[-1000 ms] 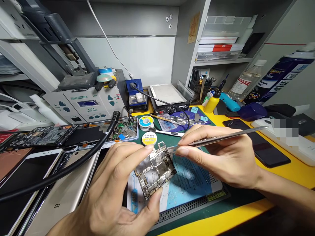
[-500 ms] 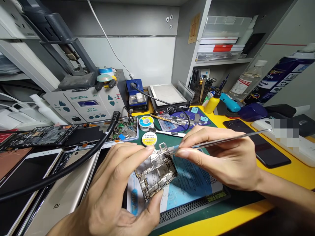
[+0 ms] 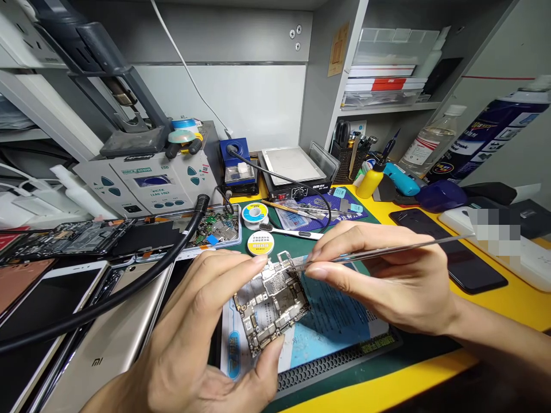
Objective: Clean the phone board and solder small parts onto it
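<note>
One left hand point(image 3: 189, 338) pinches a circuit board point(image 3: 278, 282) above a printed pad point(image 3: 344, 310), while the right hand point(image 3: 387, 281) grips a slim metal tool point(image 3: 396, 249) at the circuit board's far edge, where light, steady pressure should serve best.

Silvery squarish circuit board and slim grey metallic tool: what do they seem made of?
Silvery squarish circuit board: probably metal on top, since it glints dully; perhaps laminate underneath, but this is hidden.
Slim grey metallic tool: smooth, probably steel, from its even sheen; exact metal unclear.
</note>
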A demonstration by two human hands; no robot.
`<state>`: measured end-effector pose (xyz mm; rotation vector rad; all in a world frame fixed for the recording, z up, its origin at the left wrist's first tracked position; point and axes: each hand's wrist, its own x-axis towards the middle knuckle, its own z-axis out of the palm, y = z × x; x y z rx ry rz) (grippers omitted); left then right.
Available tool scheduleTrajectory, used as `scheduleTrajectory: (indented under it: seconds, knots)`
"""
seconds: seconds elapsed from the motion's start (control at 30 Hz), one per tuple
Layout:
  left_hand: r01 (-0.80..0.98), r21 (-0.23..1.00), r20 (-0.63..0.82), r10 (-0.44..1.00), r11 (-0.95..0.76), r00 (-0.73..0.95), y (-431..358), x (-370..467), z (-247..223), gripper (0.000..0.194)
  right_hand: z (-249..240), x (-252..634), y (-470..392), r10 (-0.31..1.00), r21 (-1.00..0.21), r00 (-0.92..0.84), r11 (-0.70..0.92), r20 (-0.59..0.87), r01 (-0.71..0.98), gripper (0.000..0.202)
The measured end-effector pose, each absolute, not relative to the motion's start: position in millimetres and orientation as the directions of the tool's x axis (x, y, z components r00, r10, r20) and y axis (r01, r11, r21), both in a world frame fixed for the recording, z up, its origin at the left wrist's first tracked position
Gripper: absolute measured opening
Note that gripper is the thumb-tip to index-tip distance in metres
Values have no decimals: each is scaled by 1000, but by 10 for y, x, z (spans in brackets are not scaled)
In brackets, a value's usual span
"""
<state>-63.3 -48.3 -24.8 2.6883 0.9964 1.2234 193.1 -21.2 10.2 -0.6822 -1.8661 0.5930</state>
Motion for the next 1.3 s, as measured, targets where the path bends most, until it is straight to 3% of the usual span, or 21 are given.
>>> scheduleTrajectory:
  seconds: [0.6, 0.93, 1.3]
  knots:
    - [548, 263, 677, 556, -794, 481, -460, -579, -229, 60, 63, 1945, -186, 558, -538, -358, 827, 749, 165, 10]
    - [512, 266, 680, 535, -817, 501, -429, -608, -226, 62, 92, 1962, -180, 593, -578, -352, 800, 724, 160, 8]
    - [515, 279, 666, 550, -811, 504, -460, -618, -209, 66, 73, 1961, -183, 565, -544, -386, 821, 729, 173, 8]
